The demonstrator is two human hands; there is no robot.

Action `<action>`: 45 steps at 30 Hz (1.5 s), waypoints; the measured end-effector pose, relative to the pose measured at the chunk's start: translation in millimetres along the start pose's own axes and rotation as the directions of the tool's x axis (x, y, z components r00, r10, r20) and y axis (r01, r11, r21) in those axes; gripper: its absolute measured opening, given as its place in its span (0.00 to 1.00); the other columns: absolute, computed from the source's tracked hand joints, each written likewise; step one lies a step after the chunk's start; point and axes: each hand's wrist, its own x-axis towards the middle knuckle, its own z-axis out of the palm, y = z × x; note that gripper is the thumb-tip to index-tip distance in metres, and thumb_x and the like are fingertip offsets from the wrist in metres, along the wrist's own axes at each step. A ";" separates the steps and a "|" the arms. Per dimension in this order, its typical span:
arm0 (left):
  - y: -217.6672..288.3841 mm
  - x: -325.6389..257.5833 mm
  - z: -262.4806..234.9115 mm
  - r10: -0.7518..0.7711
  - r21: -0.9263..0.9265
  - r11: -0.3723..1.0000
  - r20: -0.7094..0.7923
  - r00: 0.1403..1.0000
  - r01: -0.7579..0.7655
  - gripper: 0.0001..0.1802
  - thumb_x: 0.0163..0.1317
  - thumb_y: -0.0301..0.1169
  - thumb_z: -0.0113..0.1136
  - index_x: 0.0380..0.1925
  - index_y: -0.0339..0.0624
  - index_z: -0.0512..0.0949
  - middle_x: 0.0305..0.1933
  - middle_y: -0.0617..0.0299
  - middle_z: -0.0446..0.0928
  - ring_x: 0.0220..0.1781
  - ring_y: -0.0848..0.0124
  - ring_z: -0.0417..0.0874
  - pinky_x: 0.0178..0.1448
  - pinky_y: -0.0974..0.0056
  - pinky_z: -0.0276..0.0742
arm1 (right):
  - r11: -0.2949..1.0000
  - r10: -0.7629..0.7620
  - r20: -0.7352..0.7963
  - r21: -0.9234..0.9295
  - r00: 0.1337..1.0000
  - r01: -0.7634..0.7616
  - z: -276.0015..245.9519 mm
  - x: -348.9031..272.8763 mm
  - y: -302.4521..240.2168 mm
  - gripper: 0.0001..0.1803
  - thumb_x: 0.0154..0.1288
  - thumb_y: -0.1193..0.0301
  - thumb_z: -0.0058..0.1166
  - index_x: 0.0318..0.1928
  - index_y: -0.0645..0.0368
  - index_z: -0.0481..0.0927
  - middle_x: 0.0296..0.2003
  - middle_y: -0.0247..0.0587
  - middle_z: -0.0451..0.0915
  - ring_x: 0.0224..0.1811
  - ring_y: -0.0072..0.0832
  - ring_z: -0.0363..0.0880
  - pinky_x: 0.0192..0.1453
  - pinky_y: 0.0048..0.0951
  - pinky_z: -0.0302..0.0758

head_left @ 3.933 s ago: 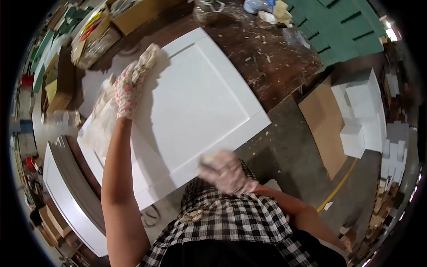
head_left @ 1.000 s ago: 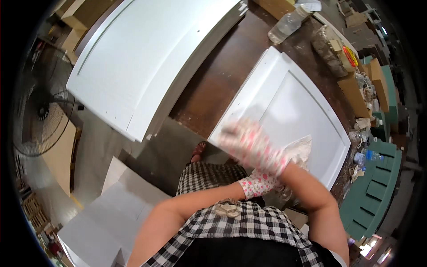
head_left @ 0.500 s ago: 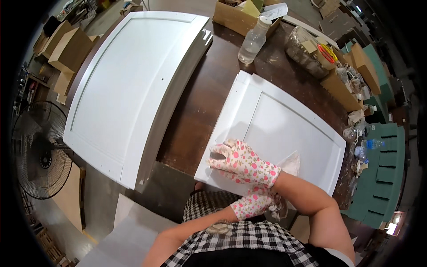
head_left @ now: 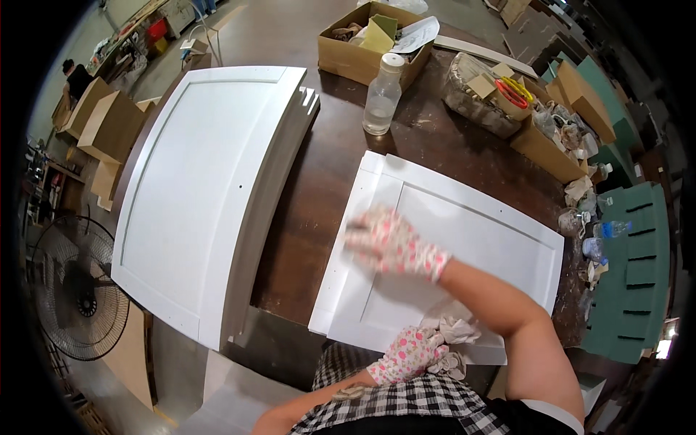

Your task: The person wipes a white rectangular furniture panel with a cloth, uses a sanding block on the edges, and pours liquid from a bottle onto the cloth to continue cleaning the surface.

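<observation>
A white framed panel (head_left: 464,239), lying on top of another board, rests on the dark brown table in front of me. Above the panel's left frame strip is my right hand (head_left: 395,243), in a white glove with pink flowers. It is smeared by motion; its fingers are curled around a small dark patch I cannot make out. Down at the panel's near edge, close to my checked apron, my left hand (head_left: 409,355) in a matching glove grips a crumpled white rag (head_left: 457,331). A stack of white panels (head_left: 199,181) stands on the left.
Behind the panel stands a clear bottle (head_left: 382,98) with some liquid, beside a cardboard box (head_left: 341,54) of scraps. A cut-off plastic tub (head_left: 478,101) with red- and yellow-handled scissors sits farther right. Plastic bottles (head_left: 612,229) line the right edge. A fan (head_left: 85,290) stands left.
My right hand has moved up and away along the panel's left strip. My left hand, with the rag, is now separate from it near the panel's edge. The view has shifted.
</observation>
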 end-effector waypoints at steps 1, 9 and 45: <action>1.3 0.9 2.6 -0.043 -0.030 0.999 0.000 0.999 0.043 0.14 0.57 0.30 0.56 0.45 0.49 0.79 0.45 0.61 0.74 0.49 0.60 0.77 0.42 0.54 0.76 | 0.990 0.077 -0.087 -0.111 0.993 -0.087 -10.3 4.1 26.4 0.18 0.55 0.65 0.57 0.48 0.48 0.80 0.46 0.44 0.77 0.51 0.44 0.73 0.54 0.43 0.73; 3.3 2.5 -7.1 -0.032 0.040 0.999 0.095 0.995 0.029 0.20 0.56 0.33 0.57 0.51 0.56 0.78 0.52 0.64 0.74 0.53 0.61 0.76 0.49 0.55 0.74 | 0.834 0.420 -0.276 -0.258 0.865 -0.487 -39.9 37.7 131.8 0.14 0.61 0.64 0.58 0.48 0.45 0.83 0.48 0.40 0.76 0.50 0.41 0.71 0.54 0.40 0.72; 26.1 100.1 -11.4 -0.603 -0.994 0.098 -0.094 0.792 -0.044 0.34 0.66 0.45 0.57 0.65 0.37 0.60 0.57 0.48 0.74 0.57 0.56 0.78 0.59 0.56 0.78 | 0.561 0.629 -0.682 0.066 0.373 -0.825 -110.3 -388.0 -65.1 0.46 0.54 0.70 0.64 0.72 0.52 0.57 0.71 0.47 0.55 0.74 0.44 0.52 0.75 0.40 0.55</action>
